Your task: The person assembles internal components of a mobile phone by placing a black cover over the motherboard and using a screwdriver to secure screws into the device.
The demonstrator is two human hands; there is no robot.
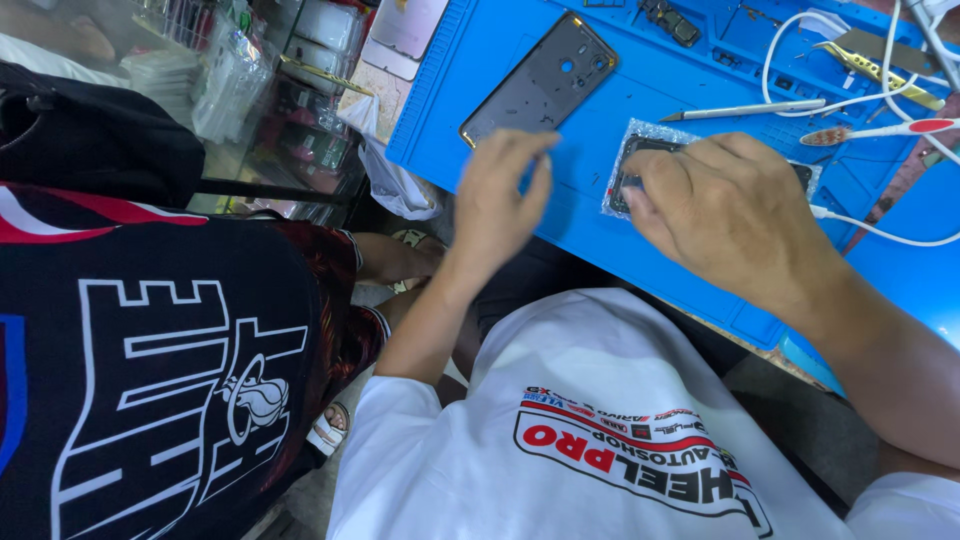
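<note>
Blue mat, one phone shell, right hand on one bagged part

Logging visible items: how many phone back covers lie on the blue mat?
1: a dark phone back cover on the blue mat, beyond the left hand. The bagged part under the right hand is mostly hidden.

Right hand hides the bagged part — left fingers blurred.

A blue mat is covering the worktop, carrying a dark phone back cover, a clear bagged part, tweezers, a white pen-like tool and white cables.
</note>
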